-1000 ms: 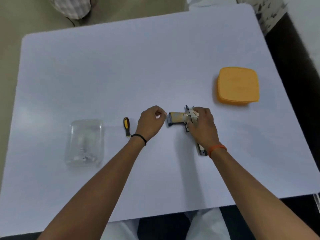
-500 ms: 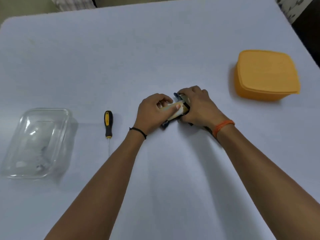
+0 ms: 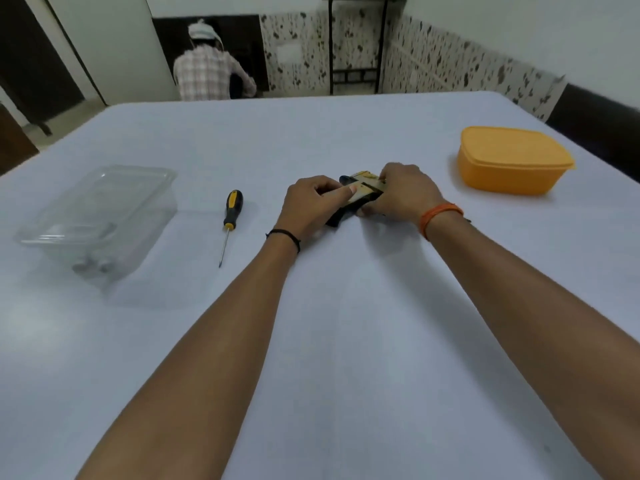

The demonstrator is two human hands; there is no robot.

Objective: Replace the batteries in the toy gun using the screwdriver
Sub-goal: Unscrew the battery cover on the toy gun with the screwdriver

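Hands, left (image 3: 311, 201) and right (image 3: 401, 192), curled their fingers around the tan-and-black plastic toy gun (image 3: 360, 195) on the white table (image 3: 346, 323). Left of the gun lay the yellow-and-black-handled screwdriver (image 3: 231, 216), untouched. By my judgement, unscrewing and battery swapping all remained.

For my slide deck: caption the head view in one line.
Both hands, left hand and right hand, grip the toy gun on the white table; screwdriver lies untouched.
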